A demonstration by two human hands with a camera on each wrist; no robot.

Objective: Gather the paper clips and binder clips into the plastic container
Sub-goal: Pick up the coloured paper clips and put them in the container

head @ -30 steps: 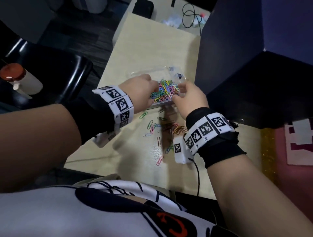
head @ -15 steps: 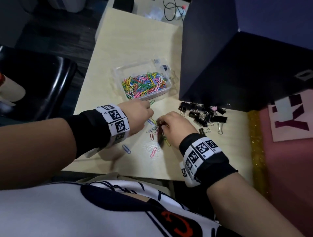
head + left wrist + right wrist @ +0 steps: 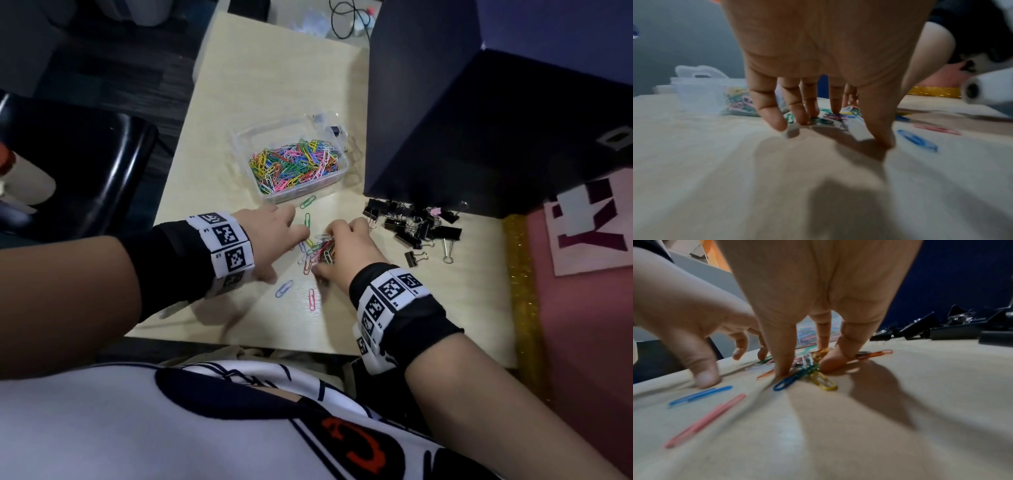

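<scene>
A clear plastic container [image 3: 239, 145] on the pale table holds a heap of coloured paper clips [image 3: 294, 164]. In front of it lies a loose bunch of paper clips [image 3: 320, 248] between my hands. My right hand [image 3: 329, 255] pinches this bunch with thumb and curled fingers [image 3: 830, 363]. My left hand [image 3: 291, 236] has its fingers straight and spread, the fingertips [image 3: 777, 123] on the table against the clips. A blue clip [image 3: 284, 288], a pink clip [image 3: 312, 299] and two green clips [image 3: 307, 202] lie apart. Black binder clips [image 3: 414, 224] are piled to the right.
A tall dark box [image 3: 445, 120] stands right of the container, just behind the binder clips. A black chair [image 3: 85, 164] is left of the table. A gold strip [image 3: 517, 274] and a pink sheet [image 3: 582, 222] lie right. The table's front edge [image 3: 308, 347] is near my body.
A second ago both hands were at the container with clips. They have come back toward me to the loose clips, and the right hand has closed on a bunch.
</scene>
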